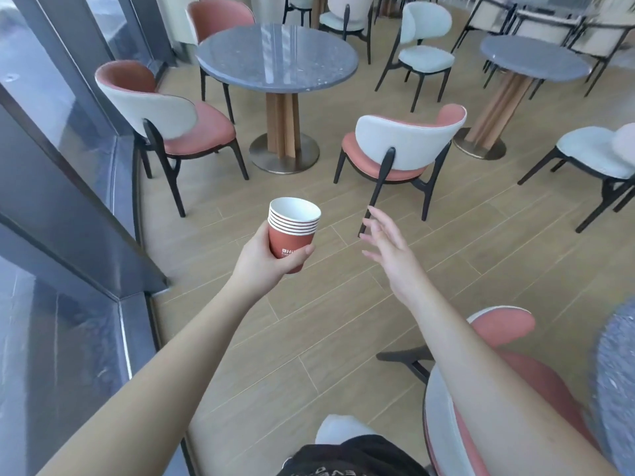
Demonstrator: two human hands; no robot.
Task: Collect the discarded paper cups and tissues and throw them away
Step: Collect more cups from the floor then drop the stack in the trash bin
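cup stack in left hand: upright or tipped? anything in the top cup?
Roughly upright, leaning slightly: the cup stack sits mouth-up in the left hand. The visible inside of the top cup is bare white; its bottom is hidden.

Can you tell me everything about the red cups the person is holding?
The stack of paper cups is several red cups nested together, with about six white rims showing one above another. The insides look white and the top cup looks empty. White printed lettering shows on the outer cup, partly covered. The stack is upright, tipped slightly, held in the air over the wooden floor. Only the left hand touches it, wrapped around its lower part.
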